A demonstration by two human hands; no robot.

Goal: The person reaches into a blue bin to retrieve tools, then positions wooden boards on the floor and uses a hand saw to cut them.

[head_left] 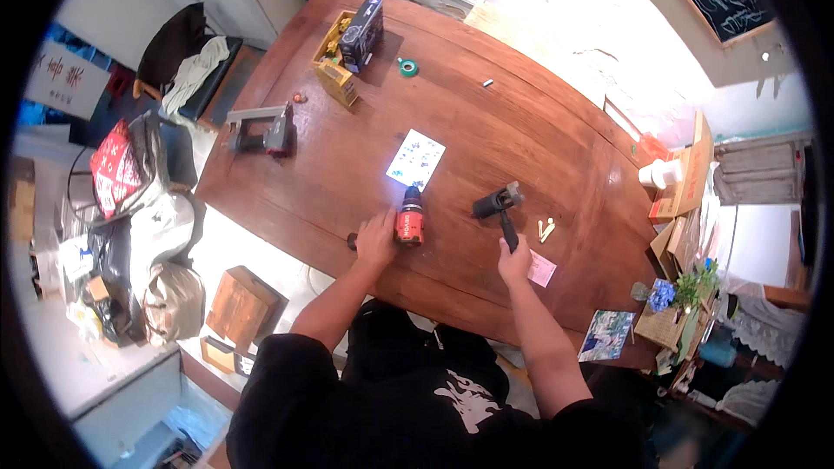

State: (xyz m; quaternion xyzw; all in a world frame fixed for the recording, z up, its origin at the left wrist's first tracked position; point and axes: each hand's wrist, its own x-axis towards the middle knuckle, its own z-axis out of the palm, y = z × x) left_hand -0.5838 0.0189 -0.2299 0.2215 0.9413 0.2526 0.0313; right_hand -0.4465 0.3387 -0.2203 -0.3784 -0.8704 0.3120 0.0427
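My left hand (374, 241) rests on a red and black power drill (409, 219) that lies on the brown wooden table (486, 139), near its front edge. My right hand (514, 262) grips the handle of a black tool (499, 207) whose head points away from me. A small pink card (542, 269) lies just right of that hand, and some pale small parts (546, 228) lie beyond it. A white printed sheet (415, 159) lies flat just past the drill.
A yellow box (335, 71) with a dark boxed item (362, 32) stands at the far end, beside a green tape roll (407, 67). A grey clamp-like tool (263, 130) sits at the left edge. Cardboard boxes (686, 182), a flower basket (673, 308), bags and a wooden crate (243, 306) surround the table.
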